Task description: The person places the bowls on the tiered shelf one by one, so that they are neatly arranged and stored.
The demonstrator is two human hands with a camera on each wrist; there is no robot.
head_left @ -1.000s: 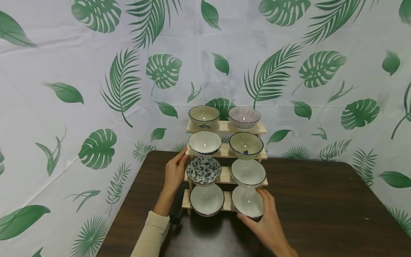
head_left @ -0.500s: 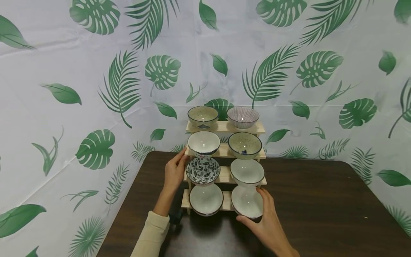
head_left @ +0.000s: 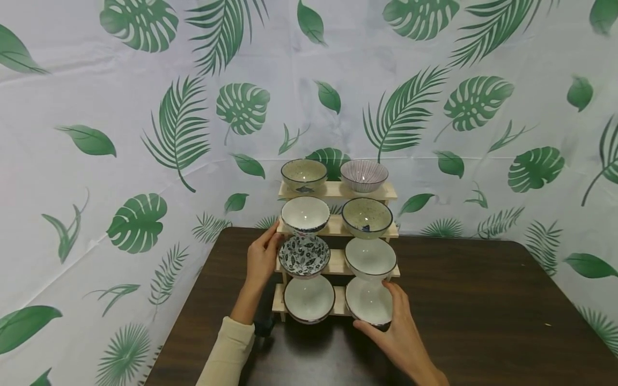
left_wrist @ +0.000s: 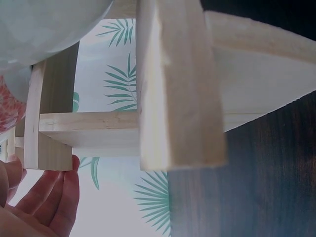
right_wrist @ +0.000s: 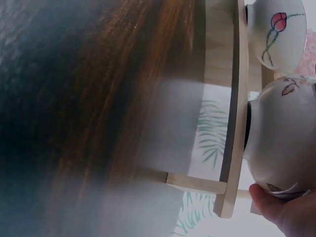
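Observation:
A wooden tiered rack (head_left: 340, 262) holds bowls in two columns on its stepped shelves. My left hand (head_left: 262, 260) grips the left end of a shelf, thumb on one side and fingers (left_wrist: 64, 202) on the other. With thumb and fingers spread round its right side, my right hand (head_left: 401, 335) holds the white bowl (head_left: 368, 303) at the lower right. Flower drawings mark its outside in the right wrist view. Beside it on the lowest shelf sits another white bowl (head_left: 309, 300). Above are a black-and-white leaf-patterned bowl (head_left: 304, 256) and a plain white bowl (head_left: 370, 257).
Higher up stand a white bowl (head_left: 305, 213), a speckled green bowl (head_left: 367, 217), a second speckled bowl (head_left: 303, 172) and a striped bowl (head_left: 364, 176). The rack stands on a dark wooden table (head_left: 483, 300), with a leaf-printed cloth (head_left: 352, 64) hung behind.
The head view has shifted very slightly. Both hands keep the same hold on the rack and the bowl.

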